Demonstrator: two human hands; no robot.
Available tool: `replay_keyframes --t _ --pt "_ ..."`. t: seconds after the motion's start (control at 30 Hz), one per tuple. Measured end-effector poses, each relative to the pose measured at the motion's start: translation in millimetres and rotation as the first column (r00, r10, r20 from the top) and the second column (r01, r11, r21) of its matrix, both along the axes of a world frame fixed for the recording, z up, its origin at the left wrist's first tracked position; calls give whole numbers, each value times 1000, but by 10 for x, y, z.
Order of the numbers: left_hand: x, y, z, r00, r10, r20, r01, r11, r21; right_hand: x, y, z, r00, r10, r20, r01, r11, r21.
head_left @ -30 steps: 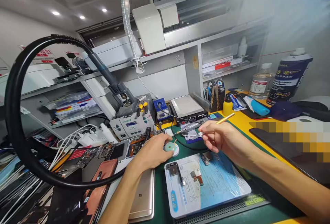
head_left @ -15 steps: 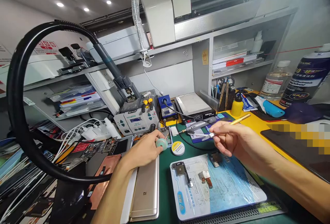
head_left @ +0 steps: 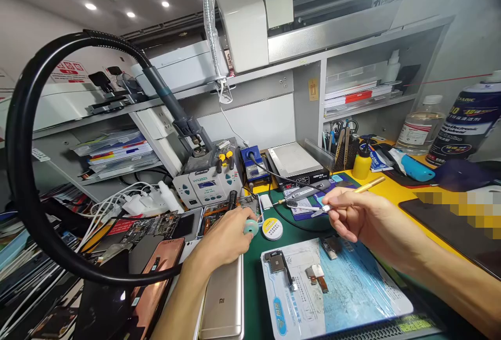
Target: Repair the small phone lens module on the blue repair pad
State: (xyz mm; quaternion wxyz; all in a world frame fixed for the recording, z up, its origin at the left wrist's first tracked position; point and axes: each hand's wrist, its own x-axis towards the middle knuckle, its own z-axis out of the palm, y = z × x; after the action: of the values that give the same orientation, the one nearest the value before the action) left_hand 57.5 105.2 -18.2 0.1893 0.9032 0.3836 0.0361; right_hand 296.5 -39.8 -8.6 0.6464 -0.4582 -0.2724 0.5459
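Observation:
My left hand [head_left: 230, 230] is closed on a small pale-green round roll [head_left: 251, 227], above the upper end of a gold phone [head_left: 222, 298]. Just right of the roll lies a round tin with a yellow-and-white label [head_left: 272, 229]. My right hand [head_left: 358, 214] pinches a slim brush [head_left: 309, 207] with dark bristles pointing left; a gold rod [head_left: 370, 184] sticks out behind the fingers. Under this hand is a blue-and-white work mat [head_left: 344, 293]. On it rest a dark square phone part with a flex cable [head_left: 277, 262], a small connector part [head_left: 316, 276] and a camera-like module [head_left: 331, 246].
A black hose [head_left: 18, 173] loops across the left side. Phone boards and casings, including a pink-gold back [head_left: 158, 267], crowd the left. Behind stand a rework station [head_left: 205, 186], a blue soldering unit [head_left: 253, 165] and a flat heating plate [head_left: 293, 160]. A yellow bottle [head_left: 362, 162] stands right.
My left hand has shifted slightly right with the roll, closer to the labelled tin. My right hand keeps its pinch on the brush. The whole view has tilted a little.

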Motion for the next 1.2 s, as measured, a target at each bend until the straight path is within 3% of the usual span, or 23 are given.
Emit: replay_keyframes --t 0.53,0.9,1.03,1.2 --pt "-12 32 -14 996 2 85 -4 1000 17 11 -9 1 1000 -6 5 5 999 45" --pt "145 -170 186 933 41 358 -56 998 30 17 19 5 995 -11 98 5 998 62" --pt "184 -266 170 903 10 431 -14 1000 7 -5 15 22 994 -8 107 2 998 59" --pt "220 -264 122 875 26 483 -49 998 35 43 38 -17 991 -47 125 34 994 103"
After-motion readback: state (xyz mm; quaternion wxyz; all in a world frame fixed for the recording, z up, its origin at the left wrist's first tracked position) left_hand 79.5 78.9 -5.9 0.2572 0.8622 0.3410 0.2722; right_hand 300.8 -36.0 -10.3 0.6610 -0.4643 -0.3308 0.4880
